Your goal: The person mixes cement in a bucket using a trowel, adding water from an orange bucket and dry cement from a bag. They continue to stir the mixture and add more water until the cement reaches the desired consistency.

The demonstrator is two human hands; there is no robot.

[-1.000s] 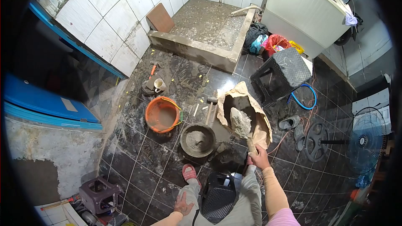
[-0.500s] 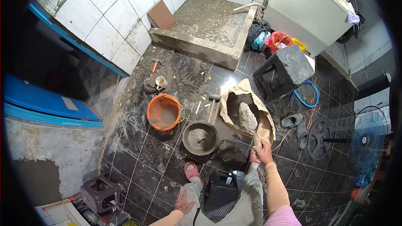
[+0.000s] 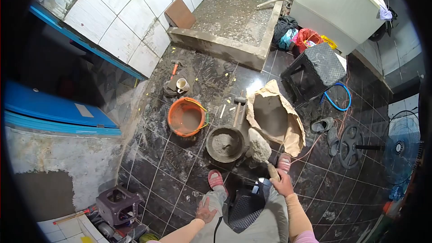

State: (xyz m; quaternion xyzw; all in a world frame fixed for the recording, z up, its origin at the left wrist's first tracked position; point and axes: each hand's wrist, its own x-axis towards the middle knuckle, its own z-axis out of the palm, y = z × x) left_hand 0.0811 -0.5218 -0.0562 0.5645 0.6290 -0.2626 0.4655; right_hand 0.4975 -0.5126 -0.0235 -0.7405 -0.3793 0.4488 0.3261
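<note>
My right hand [image 3: 283,183] is closed around the wooden handle of a trowel [image 3: 265,157], fingers wrapped fully about it. The blade carries a heaped, lumpy mound of pale grey cement powder [image 3: 259,145], held just beside the rim of the round mixing pan [image 3: 225,144] and at the near end of the torn paper cement bag [image 3: 276,119]. The pan itself holds a grey heap. My left hand [image 3: 206,211] lies flat and open on my left knee, gripping nothing. An orange bucket [image 3: 186,117] stands just beyond the pan, with a white mug [image 3: 182,84] farther off and a hammer [image 3: 238,108] between pan and bag. The floor [image 3: 171,162] is dark glossy tile, smeared with grey dust. White wall tiles [image 3: 130,22] flank a raised concrete shower base [image 3: 229,22]; a black plastic stool [image 3: 315,69] and a floor fan [image 3: 400,146] stand to the right.
</note>
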